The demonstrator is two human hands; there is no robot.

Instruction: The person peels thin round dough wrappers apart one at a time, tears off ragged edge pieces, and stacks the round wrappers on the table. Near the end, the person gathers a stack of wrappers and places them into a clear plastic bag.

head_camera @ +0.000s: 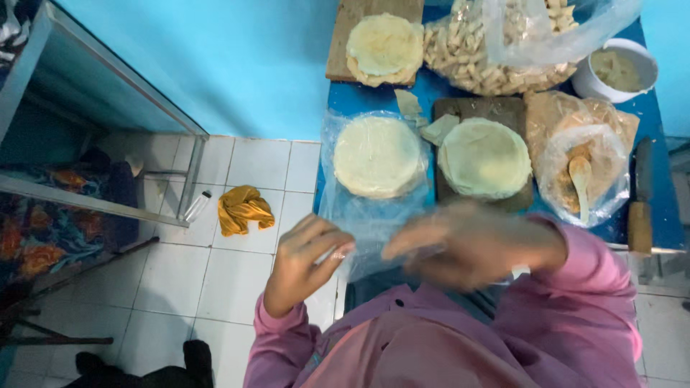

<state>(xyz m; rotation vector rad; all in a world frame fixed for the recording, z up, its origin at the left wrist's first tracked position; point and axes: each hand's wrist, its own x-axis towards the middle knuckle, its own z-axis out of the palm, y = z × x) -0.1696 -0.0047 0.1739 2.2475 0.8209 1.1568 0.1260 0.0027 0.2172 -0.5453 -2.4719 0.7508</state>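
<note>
My left hand (305, 259) is raised at the near edge of a blue table (359, 100), fingers curled, pinching the edge of a clear plastic sheet (363, 223). My right hand (467, 241) is blurred with motion just right of it, fingers spread over the same sheet; whether it grips the sheet I cannot tell. On that plastic lies a stack of round pale wrappers (377, 154). A second stack (485, 158) rests on a dark board to its right. Both arms wear pink sleeves.
A third wrapper stack (384, 47) sits on a wooden board at the back. A clear bag of rolled pieces (489, 50), a white bowl (618, 68), a bag with a wooden spoon (581, 176) and a knife (641, 201) lie right. A yellow cloth (244, 208) lies on the tiled floor.
</note>
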